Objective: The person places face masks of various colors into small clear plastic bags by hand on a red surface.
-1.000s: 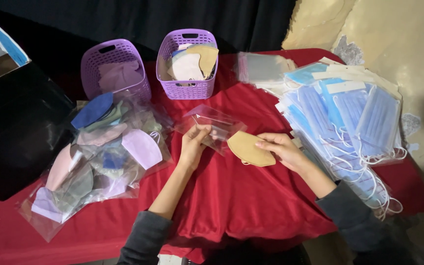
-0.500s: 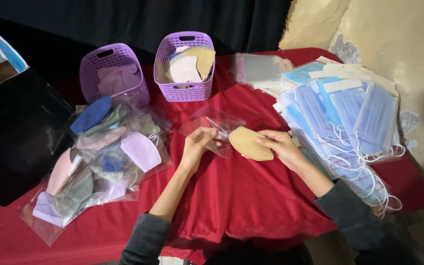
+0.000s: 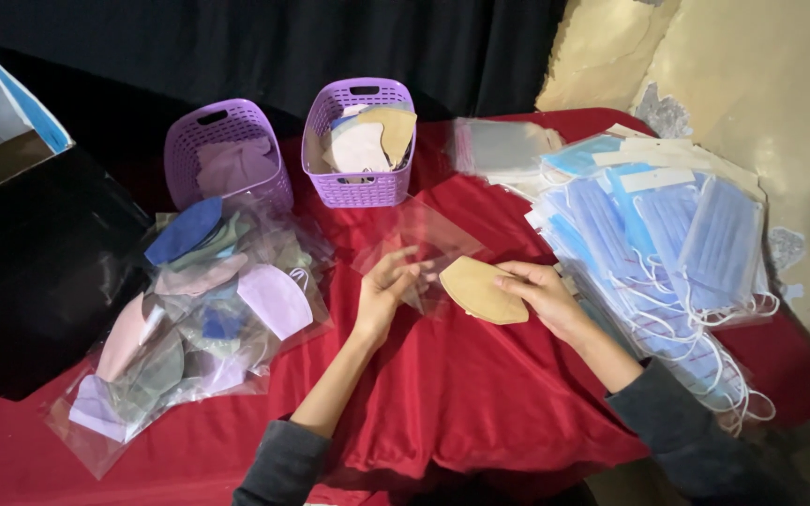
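A red-clothed table [image 3: 480, 412] carries two purple baskets [image 3: 360, 141], bagged masks [image 3: 189, 319] and blue masks [image 3: 667, 244].

A tan folded mask [image 3: 480, 290] lies against a clear plastic sleeve [image 3: 424, 245]; the cloth [image 3: 461, 412] is red, both baskets [image 3: 360, 141] purple, the surgical masks [image 3: 667, 234] pale blue.

the left hand [image 3: 382, 290] has slid from under the clear plastic sleeve [image 3: 419, 248] to grip its near edge, and the tan mask [image 3: 480, 290] in the right hand [image 3: 541, 295] has moved up to the sleeve's opening.
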